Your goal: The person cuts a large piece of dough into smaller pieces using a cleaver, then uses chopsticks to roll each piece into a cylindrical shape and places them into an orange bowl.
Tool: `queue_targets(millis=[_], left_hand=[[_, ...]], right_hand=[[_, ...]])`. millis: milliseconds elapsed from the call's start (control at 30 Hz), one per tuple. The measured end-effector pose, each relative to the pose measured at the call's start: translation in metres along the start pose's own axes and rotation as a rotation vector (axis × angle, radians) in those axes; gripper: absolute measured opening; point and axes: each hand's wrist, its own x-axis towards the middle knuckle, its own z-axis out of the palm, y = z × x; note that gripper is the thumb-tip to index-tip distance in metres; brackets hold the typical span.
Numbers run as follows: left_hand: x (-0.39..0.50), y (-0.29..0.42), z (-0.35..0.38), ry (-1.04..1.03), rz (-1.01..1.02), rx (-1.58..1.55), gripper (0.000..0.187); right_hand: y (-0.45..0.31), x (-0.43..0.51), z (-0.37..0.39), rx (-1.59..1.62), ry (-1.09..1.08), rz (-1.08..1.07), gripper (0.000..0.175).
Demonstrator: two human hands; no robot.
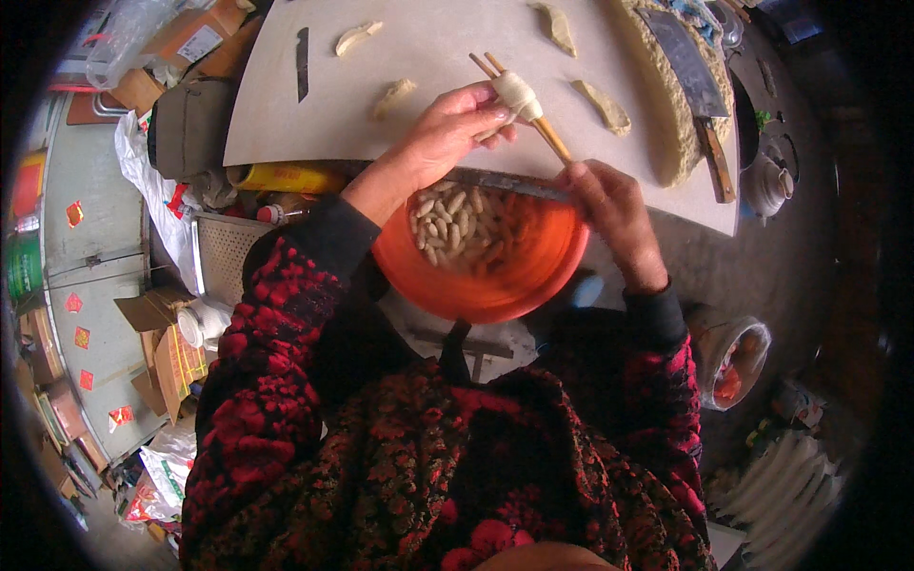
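A pair of wooden chopsticks (553,140) slants over the near edge of a pale board (443,43). A band of pale dough (518,94) is wound around the upper part of the sticks. My left hand (457,125) grips the dough's loose end just beside the wrap, with some of it hidden by the fingers. My right hand (610,207), slightly blurred, holds the lower ends of the chopsticks. Beneath both hands, an orange basin (500,303) contains many small cocoon-shaped pale pieces (457,221). Loose dough strips (603,107) lie on the board.
A cleaver (685,64) rests on a long, rough-surfaced dough slab (668,121) at the board's right side. A dark narrow strip (303,64) lies at the board's left. Cardboard boxes (171,357) stand left; a lined bucket (735,364) is at right.
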Motion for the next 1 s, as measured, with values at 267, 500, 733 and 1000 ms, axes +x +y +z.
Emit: queue_targets(millis=[267, 500, 733, 1000], left_hand=[[-0.003, 0.007, -0.012, -0.231, -0.036, -0.083, 0.029], [0.002, 0.001, -0.002, -0.116, 0.039, 0.01, 0.028], [-0.001, 0.004, -0.007, -0.178, -0.043, -0.022, 0.025], [0.003, 0.002, -0.004, -0.207, -0.01, -0.167, 0.018]], right_hand=[[-0.002, -0.008, 0.008, 0.075, -0.236, 0.114, 0.039], [0.001, -0.001, 0.003, 0.039, -0.031, -0.009, 0.038], [-0.004, -0.008, 0.002, 0.063, -0.263, 0.102, 0.04], [0.002, -0.001, 0.002, 0.036, 0.007, -0.071, 0.027]])
